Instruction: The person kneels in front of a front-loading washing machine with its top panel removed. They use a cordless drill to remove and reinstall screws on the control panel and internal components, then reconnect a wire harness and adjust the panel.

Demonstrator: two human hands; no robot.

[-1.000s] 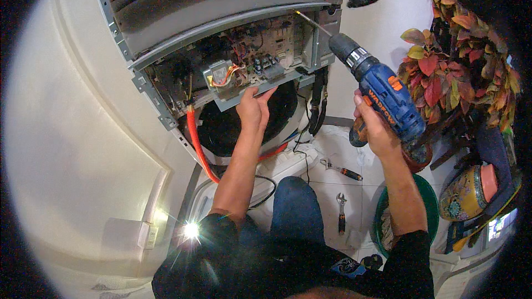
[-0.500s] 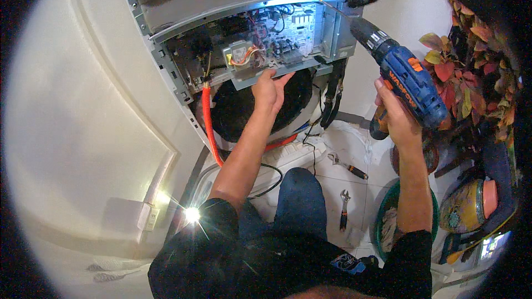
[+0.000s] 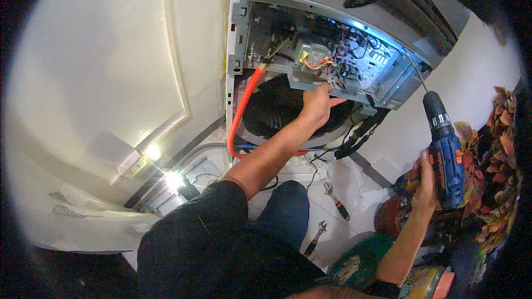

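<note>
My left hand (image 3: pixel 318 105) grips the lower edge of a grey metal plate (image 3: pixel 302 82) on an opened electrical housing, with fingers around it. Inside are a lit circuit board (image 3: pixel 377 62) with wires and a boxy metal component (image 3: pixel 310 53). My right hand (image 3: pixel 424 185) holds a blue-and-black cordless drill (image 3: pixel 448 169) by its handle. Its long bit (image 3: pixel 417 72) points up to the housing's upper right rail; I cannot tell whether the tip touches. An orange corrugated hose (image 3: pixel 239 119) drops from the housing's left side, beside a dark round opening (image 3: pixel 266 108) below it.
Two adjustable wrenches (image 3: pixel 337 202) (image 3: pixel 316 238) lie on the tiled floor near my knee. A bright lamp (image 3: pixel 174 180) shines at lower left beside a white wall (image 3: pixel 100 77). Red-leafed plants (image 3: pixel 493 199), a green basin (image 3: pixel 360 260) and a patterned pot (image 3: pixel 421 288) stand at right.
My view has turned, so the housing sits further right and more tilted. A blue-white light has come on over the board. My hands keep their holds on plate and drill.
</note>
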